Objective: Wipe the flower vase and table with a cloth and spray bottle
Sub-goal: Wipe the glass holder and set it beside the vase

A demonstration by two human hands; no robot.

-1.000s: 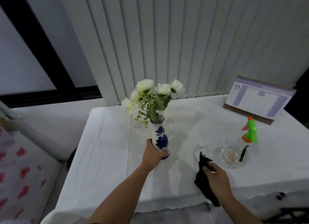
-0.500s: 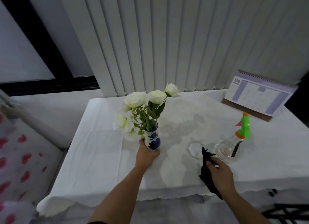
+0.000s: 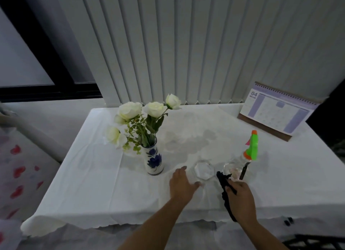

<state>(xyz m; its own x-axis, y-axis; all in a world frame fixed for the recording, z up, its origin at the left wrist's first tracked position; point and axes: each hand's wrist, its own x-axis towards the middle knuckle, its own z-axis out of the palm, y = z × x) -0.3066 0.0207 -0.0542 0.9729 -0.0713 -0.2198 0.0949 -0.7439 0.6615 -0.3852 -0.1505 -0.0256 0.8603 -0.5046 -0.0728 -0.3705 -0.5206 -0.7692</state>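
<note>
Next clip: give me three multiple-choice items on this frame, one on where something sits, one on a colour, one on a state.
1. Where is the calendar?
A. far right corner of the table
B. near left corner
C. on the floor

2. What colour is the spray bottle head?
A. blue
B. green
C. black

3. What is the vase doing?
A. held in the left hand
B. lying on its side
C. standing free on the table

Key: 1 A, it leans by the blinds; 2 B, green with an orange tip; 3 C, the left hand is off it, open.
</note>
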